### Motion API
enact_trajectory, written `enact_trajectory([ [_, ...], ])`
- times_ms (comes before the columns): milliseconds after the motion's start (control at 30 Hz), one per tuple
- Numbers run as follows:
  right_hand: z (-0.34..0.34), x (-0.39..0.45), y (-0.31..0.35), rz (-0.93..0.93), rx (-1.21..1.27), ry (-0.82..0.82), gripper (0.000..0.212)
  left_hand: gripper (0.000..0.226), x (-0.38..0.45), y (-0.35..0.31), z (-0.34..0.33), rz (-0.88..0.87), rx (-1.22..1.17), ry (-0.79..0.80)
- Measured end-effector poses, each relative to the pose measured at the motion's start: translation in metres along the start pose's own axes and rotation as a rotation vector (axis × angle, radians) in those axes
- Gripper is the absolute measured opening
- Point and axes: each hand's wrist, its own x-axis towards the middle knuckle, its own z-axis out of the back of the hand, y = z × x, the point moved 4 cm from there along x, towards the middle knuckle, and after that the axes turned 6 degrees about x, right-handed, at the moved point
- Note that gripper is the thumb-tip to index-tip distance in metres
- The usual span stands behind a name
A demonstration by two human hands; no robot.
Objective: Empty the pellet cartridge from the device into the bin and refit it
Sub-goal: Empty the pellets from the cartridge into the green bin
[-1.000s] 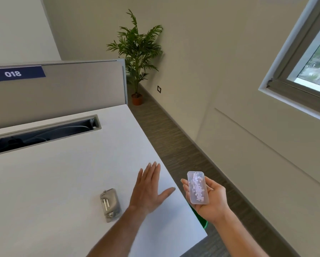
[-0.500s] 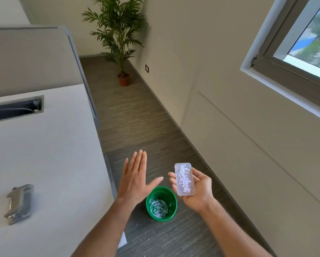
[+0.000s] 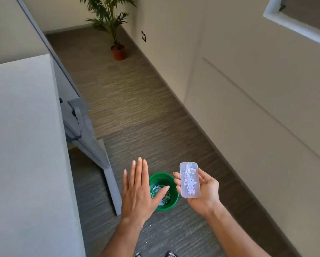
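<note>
The view has swung off the counter (image 3: pixel 25 145) to the floor: the green bin (image 3: pixel 172 199) now sits just below-left of the right hand (image 3: pixel 201 191), whose grip cradles the pellet cartridge (image 3: pixel 190 179) still full, so tipping looks next, while the left hand (image 3: pixel 138 193) hovers flat, empty.

text: none legible | labels: none | numbers: none | wall plate (image 3: pixel 143 36): dark, too small to show any marking | cartridge (image 3: pixel 190 180): unmarked

The green bin (image 3: pixel 172 198) is seen open-topped on the floor, its left rim partly covered by the flat left hand (image 3: pixel 138 191). The cartridge (image 3: pixel 190 180) is held just right of it. The desk leg (image 3: pixel 110 184) stands close on the left; open carpet (image 3: pixel 142 115) lies beyond.
</note>
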Motion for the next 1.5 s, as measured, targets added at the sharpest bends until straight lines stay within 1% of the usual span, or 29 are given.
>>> enact_trajectory([
  [100, 0.029, 0.049, -0.009, 0.004, -0.020, -0.055, 0.052, 0.108, 0.006, 0.002, -0.056, 0.026, -0.027, 0.043],
  [133, 0.047, 0.075, -0.015, 0.009, -0.021, -0.081, 0.052, 0.108, 0.009, 0.002, -0.086, 0.024, -0.032, 0.036],
  [233, 0.076, 0.117, -0.028, 0.011, -0.037, -0.110, 0.053, 0.108, 0.013, 0.004, -0.133, -0.044, 0.001, 0.091],
  [267, 0.094, 0.140, -0.035, 0.026, -0.046, -0.116, 0.053, 0.108, 0.015, 0.005, -0.161, -0.074, 0.014, 0.098],
  [367, 0.134, 0.201, -0.051, 0.055, -0.093, -0.153, 0.052, 0.108, 0.023, 0.015, -0.227, -0.084, 0.022, 0.140],
  [433, 0.155, 0.233, -0.062, 0.070, -0.137, -0.165, 0.050, 0.108, 0.025, 0.020, -0.262, -0.088, 0.034, 0.170],
  [500, 0.171, 0.261, -0.072, 0.081, -0.195, -0.179, 0.048, 0.108, 0.027, 0.029, -0.292, -0.091, 0.068, 0.168],
  [633, 0.193, 0.305, -0.089, 0.116, -0.315, -0.174, 0.040, 0.109, 0.034, 0.047, -0.333, -0.079, 0.106, 0.205],
  [733, 0.200, 0.326, -0.097, 0.210, -0.451, -0.187, 0.034, 0.109, 0.037, 0.058, -0.348, -0.071, 0.126, 0.220],
  [767, 0.200, 0.330, -0.100, 0.242, -0.504, -0.194, 0.038, 0.109, 0.038, 0.061, -0.351, -0.071, 0.132, 0.224],
  [833, 0.198, 0.333, -0.104, 0.295, -0.681, -0.237, 0.057, 0.109, 0.039, 0.065, -0.354, -0.075, 0.143, 0.230],
  [933, 0.187, 0.331, -0.105, 0.429, -1.067, -0.338, 0.078, 0.110, 0.039, 0.066, -0.357, -0.096, 0.160, 0.236],
  [1033, 0.176, 0.327, -0.104, 0.565, -1.327, -0.347, 0.083, 0.108, 0.039, 0.064, -0.358, -0.116, 0.172, 0.241],
  [1133, 0.170, 0.324, -0.103, 0.632, -1.403, -0.308, 0.084, 0.107, 0.041, 0.062, -0.358, -0.113, 0.161, 0.231],
  [1300, 0.167, 0.318, -0.105, 0.651, -1.486, -0.310, 0.087, 0.108, 0.042, 0.066, -0.355, -0.086, 0.152, 0.219],
  [1433, 0.167, 0.308, -0.108, 0.662, -1.470, -0.289, 0.087, 0.108, 0.040, 0.067, -0.350, -0.092, 0.159, 0.220],
  [1500, 0.166, 0.302, -0.107, 0.659, -1.396, -0.277, 0.084, 0.108, 0.039, 0.064, -0.343, -0.100, 0.165, 0.211],
])
